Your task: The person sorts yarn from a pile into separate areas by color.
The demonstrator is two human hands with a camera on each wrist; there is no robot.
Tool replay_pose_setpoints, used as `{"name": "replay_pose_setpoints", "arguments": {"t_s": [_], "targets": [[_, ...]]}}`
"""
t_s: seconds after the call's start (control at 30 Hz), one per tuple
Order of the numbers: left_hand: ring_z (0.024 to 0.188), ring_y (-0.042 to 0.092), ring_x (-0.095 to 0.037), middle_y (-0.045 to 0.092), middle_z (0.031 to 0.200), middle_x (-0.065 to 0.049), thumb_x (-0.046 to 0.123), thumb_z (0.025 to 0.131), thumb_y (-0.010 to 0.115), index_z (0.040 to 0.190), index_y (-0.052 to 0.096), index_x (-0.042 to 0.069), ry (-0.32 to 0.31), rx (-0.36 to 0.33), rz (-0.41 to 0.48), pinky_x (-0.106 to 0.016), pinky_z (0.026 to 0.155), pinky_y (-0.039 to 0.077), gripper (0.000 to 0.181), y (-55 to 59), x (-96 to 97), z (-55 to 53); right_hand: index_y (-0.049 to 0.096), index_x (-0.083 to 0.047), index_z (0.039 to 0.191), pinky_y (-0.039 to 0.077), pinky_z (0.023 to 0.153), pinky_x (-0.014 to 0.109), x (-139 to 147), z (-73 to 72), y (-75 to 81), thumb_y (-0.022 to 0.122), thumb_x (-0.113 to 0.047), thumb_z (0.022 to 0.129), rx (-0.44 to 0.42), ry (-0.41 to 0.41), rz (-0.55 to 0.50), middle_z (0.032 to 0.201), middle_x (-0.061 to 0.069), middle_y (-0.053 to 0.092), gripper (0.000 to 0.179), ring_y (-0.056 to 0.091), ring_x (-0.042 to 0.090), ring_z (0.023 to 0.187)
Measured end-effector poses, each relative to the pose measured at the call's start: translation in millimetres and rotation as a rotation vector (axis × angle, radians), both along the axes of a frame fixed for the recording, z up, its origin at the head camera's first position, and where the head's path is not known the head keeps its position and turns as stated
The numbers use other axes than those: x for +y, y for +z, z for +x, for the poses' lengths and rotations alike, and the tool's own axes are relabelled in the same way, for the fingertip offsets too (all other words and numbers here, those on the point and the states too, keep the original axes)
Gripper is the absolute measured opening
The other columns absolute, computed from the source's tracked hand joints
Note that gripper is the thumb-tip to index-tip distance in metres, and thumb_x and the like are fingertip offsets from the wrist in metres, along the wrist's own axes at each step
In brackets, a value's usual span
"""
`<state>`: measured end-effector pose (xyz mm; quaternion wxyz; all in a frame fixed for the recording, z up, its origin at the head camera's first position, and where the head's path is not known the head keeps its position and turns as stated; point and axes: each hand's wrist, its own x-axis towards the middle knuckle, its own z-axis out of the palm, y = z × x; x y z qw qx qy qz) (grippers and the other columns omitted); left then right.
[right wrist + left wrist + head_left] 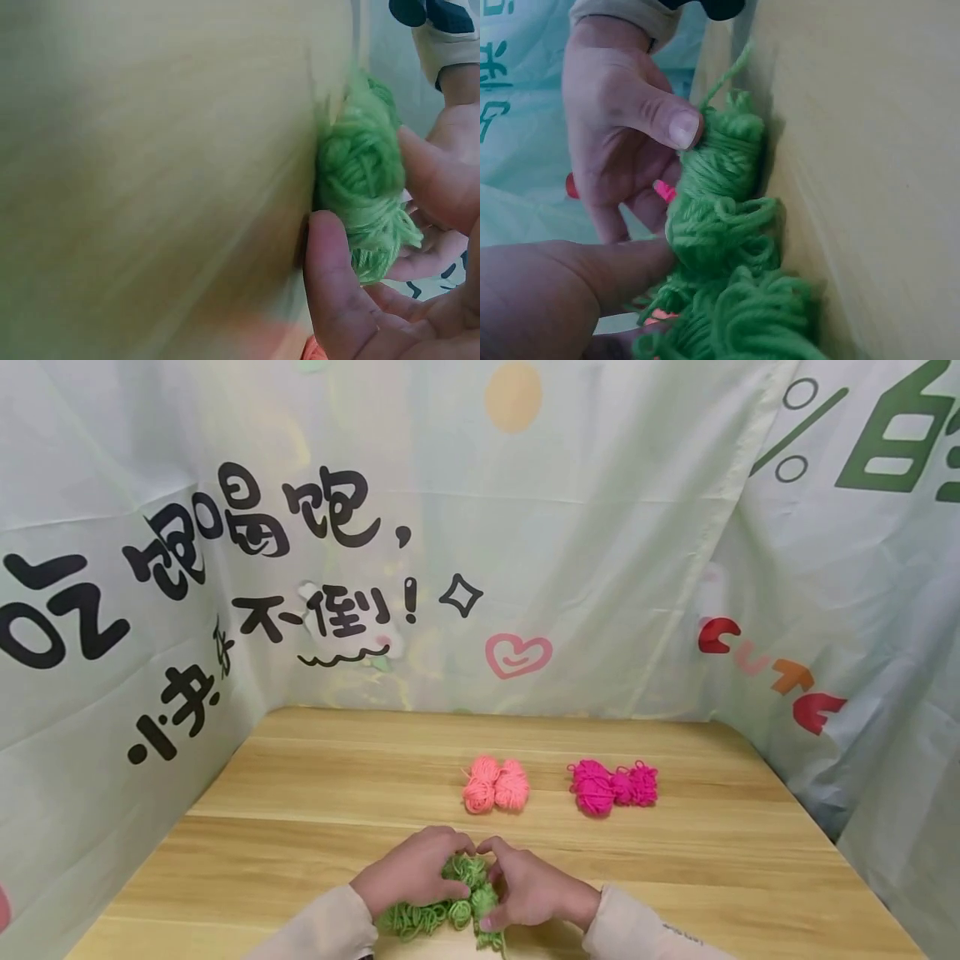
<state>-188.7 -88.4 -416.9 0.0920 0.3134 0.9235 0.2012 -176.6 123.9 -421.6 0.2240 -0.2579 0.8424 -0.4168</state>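
green yarn (460, 912) between left grip (415, 872) and right (538, 889)

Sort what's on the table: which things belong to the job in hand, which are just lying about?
In the job:
green yarn, held by left hand and right hand

Lying about, untouched:
coral-pink yarn bundle
magenta yarn bundle, to its right

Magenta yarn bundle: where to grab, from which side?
I'd pinch the magenta yarn bundle front to back at its narrow waist, from above, with the right hand, the nearer one, once it leaves the green yarn. The bundle lies left to right, wider and loopier at both ends, which could snag.
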Motion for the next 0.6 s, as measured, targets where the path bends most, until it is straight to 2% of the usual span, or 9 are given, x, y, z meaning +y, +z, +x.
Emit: {"name": "replay_pose_setpoints", "arguments": {"t_s": [0.2,0.37,0.47,0.6], "targets": [[0.104,0.059,-0.019,0.065,0.108,0.005,0.025,0.080,0.080,0.117,0.065,0.015,-0.019,0.001,-0.064,-0.037,0.084,0.052,0.041,1.1,5.1,-3.4,0.042,-0.007,0.133,0.050,0.074,0.030,2.0,-2.0,1.4,0.084,-0.004,0.070,-0.002,-0.015,0.011,0.098,0.003,0.061,0.076,0.061,0.011,0.071],[0.103,0.060,-0.017,0.066,0.107,0.007,0.030,0.078,0.082,0.119,0.064,0.017,-0.003,0.000,-0.104,-0.044,0.088,0.047,0.046,2.2,7.1,-3.8,0.050,-0.008,0.108,0.048,0.068,0.028,4.2,-1.8,1.9,0.085,-0.004,0.069,0.010,-0.040,0.012,0.088,0.002,0.059,0.052,0.056,0.012,0.070],[0.104,0.059,-0.016,0.065,0.109,0.008,0.036,0.078,0.081,0.121,0.063,0.020,-0.027,-0.010,-0.098,-0.046,0.091,0.043,0.050,2.2,8.5,-4.2,0.051,-0.009,0.092,0.046,0.063,0.026,6.1,0.1,2.0,0.085,-0.002,0.067,0.016,-0.031,-0.009,0.080,0.001,0.056,0.043,0.052,0.012,0.068],[0.103,0.059,-0.012,0.065,0.110,0.009,0.040,0.087,0.071,0.120,0.064,0.021,-0.093,-0.036,-0.033,-0.039,0.091,0.047,0.039,0.5,11.3,-6.6,0.053,-0.009,0.090,0.047,0.062,0.024,9.8,1.7,3.0,0.083,0.002,0.065,0.010,-0.009,-0.036,0.079,0.000,0.055,0.040,0.052,0.011,0.068]]}}
